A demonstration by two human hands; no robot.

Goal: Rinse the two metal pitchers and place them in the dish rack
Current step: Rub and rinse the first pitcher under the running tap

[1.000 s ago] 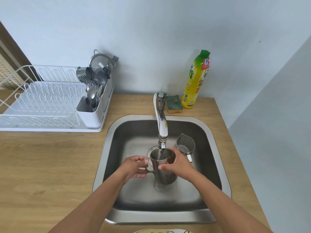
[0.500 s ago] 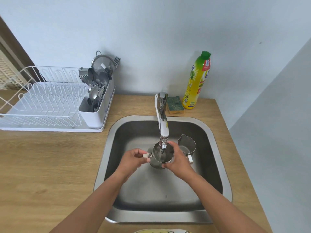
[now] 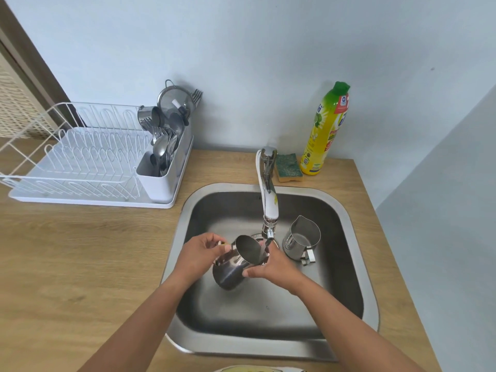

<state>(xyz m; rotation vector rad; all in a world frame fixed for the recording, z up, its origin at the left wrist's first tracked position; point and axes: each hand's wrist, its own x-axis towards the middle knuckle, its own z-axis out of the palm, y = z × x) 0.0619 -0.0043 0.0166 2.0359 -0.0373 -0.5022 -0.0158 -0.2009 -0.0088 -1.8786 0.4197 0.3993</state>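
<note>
I hold a metal pitcher (image 3: 236, 267) over the sink (image 3: 346, 210), tilted with its mouth up and toward the faucet spout (image 3: 269, 210). My left hand (image 3: 200, 255) grips its handle side. On the pitcher's right, my right hand (image 3: 271, 267) curls round the rim and wall. Water runs from the spout onto the rim. A second metal pitcher (image 3: 302, 241) stands upright in the sink to the right, apart from my hands. The white wire dish rack (image 3: 77, 162) sits on the counter at the left.
The rack's cutlery holder (image 3: 158, 178) is full of spoons, forks and a strainer. A green sponge (image 3: 288, 167) and a yellow dish soap bottle (image 3: 324, 132) stand behind the sink. A wooden counter (image 3: 80, 264) surrounds the basin, and a wall closes the right side.
The pitcher stood upright under the stream, then tipped mouth-down; now it is tilted with its base toward me and to the left, held slightly lower, both hands still on it.
</note>
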